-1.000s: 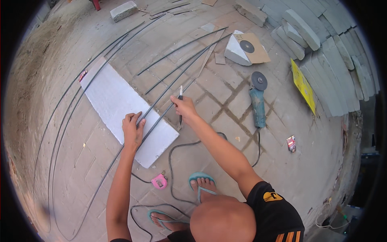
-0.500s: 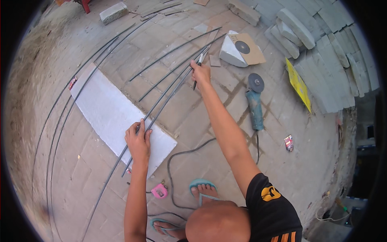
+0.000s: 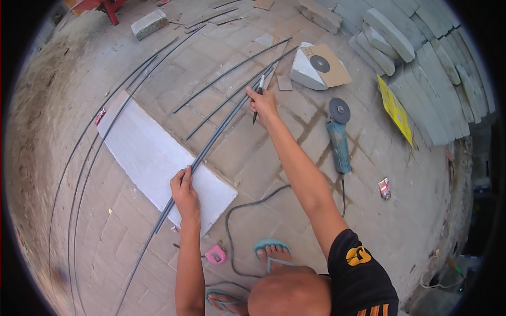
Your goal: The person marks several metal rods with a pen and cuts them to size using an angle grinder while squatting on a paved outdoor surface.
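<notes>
Two dark steel rods (image 3: pixel 217 132) lie side by side, slanting across a white slab (image 3: pixel 142 134). My left hand (image 3: pixel 185 196) is closed round them above the slab's near part. One rod ends just past the slab's lower left edge; the other runs on toward the lower left. Farther up, my right hand (image 3: pixel 263 102) pinches the same rods near their far ends. It also has a marker pen (image 3: pixel 260 90) between its fingers, white end up and dark tip down. Two shorter rods (image 3: pixel 232 73) rest on the paving just beyond.
An angle grinder (image 3: pixel 338 137) lies at right, its cord looping toward my feet. Behind it, a cutting disc (image 3: pixel 320 63) sits on cardboard over a white block (image 3: pixel 305 73). A pink tape measure (image 3: pixel 215 255) is near my sandals. Long curved rods (image 3: pixel 79 152) lie at left; stone slabs (image 3: pixel 427 89) are stacked at right.
My left hand has brought the two rods together, closing the gap between them. The right hand still holds the pen and the rods. The whole view has shifted slightly.
</notes>
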A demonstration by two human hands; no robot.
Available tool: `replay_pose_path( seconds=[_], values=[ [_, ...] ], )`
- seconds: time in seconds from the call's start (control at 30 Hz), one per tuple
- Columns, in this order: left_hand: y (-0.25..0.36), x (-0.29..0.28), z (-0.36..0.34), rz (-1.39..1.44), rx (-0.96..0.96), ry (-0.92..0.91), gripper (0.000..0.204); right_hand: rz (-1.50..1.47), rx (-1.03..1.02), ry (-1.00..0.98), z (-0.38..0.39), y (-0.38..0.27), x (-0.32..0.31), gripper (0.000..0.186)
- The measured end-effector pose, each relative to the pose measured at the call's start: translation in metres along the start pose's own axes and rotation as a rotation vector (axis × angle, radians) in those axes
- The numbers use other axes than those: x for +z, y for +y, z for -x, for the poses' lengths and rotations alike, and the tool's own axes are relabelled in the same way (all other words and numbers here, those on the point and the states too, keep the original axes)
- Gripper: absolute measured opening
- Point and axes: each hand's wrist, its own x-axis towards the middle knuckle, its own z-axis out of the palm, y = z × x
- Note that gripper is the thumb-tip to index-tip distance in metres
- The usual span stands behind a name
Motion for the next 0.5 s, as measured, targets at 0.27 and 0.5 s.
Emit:
replay_pose_path(
  seconds=[0.27, 0.5],
  values=[
    [0.008, 0.005, -0.003, 0.029, -0.058, 0.105, 0.034, 0.054, -0.018, 0.02, 0.003, -0.004, 0.007, 0.029],
    [0.01, 0.01, 0.002, 0.021, -0.083, 0.131, 0.028, 0.058, -0.031, 0.028, 0.002, -0.001, 0.003, 0.028]
  ],
)
